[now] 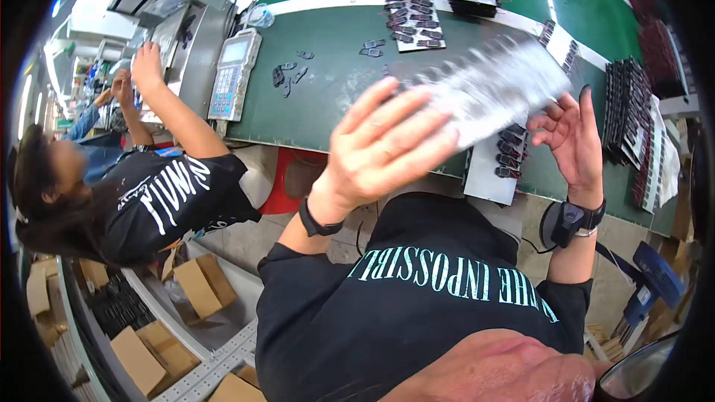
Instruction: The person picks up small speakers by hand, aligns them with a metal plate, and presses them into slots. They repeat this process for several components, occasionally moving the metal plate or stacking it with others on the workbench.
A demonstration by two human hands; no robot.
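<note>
I hold a clear plastic blister tray (pixel 495 82), blurred by motion, tilted above the green table (pixel 328 97). My left hand (pixel 383 149), with a black band on the wrist, presses its spread fingers against the tray's left end. At the tray's right end is my right hand (pixel 572 138), watch on the wrist, thumb up and fingers curled at the lower edge. Below the tray lies a white card (pixel 488 175) with a row of small dark parts (pixel 510 152).
A co-worker in a black shirt (pixel 160 205) sits at left, hands up at a grey machine (pixel 182 37). A grey keypad unit (pixel 232 74), loose dark parts (pixel 287 74), filled part trays (pixel 413 11) and black stacks (pixel 629 108) sit on the table. Cardboard boxes (pixel 197 283) stand lower left.
</note>
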